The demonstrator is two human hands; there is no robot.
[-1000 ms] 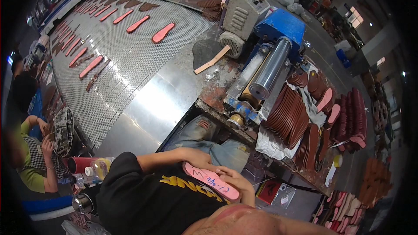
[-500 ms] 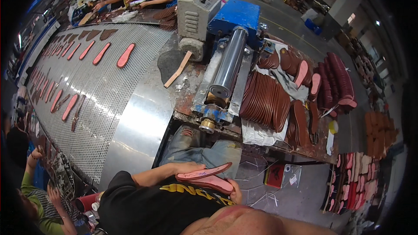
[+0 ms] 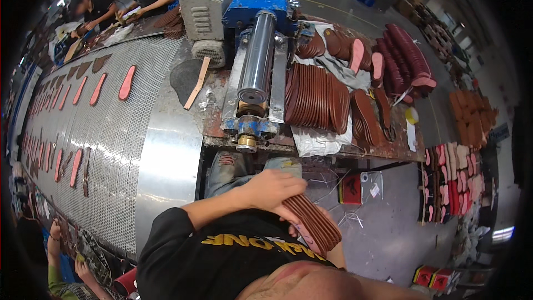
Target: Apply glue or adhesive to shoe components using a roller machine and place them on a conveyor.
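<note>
Close to my body I hold a stack of brown insoles (image 3: 317, 225), their edges turned up and a pink face showing on the near side. My left hand (image 3: 273, 190) is wrapped over the stack's upper left end, its fingers closed on it. My right hand (image 3: 336, 256) grips the stack from below near its lower right end, mostly hidden by the insoles and my shirt. Beyond my hands stands a roller machine with a shiny steel roller (image 3: 259, 58) and a blue housing (image 3: 258, 1).
A perforated metal conveyor (image 3: 114, 128) with spaced pink insoles lies to the left. Right of the roller, a worktable holds a long row of brown insoles (image 3: 316, 97) and maroon bundles (image 3: 402, 58). A rack of insoles (image 3: 452, 183) stands farther right. Other people work at the far left and lower left.
The two pink-faced insole pieces held spread apart are now one stack turned edge-up. My left hand has moved up and right onto its end. The view has shifted, moving the machine leftward.
</note>
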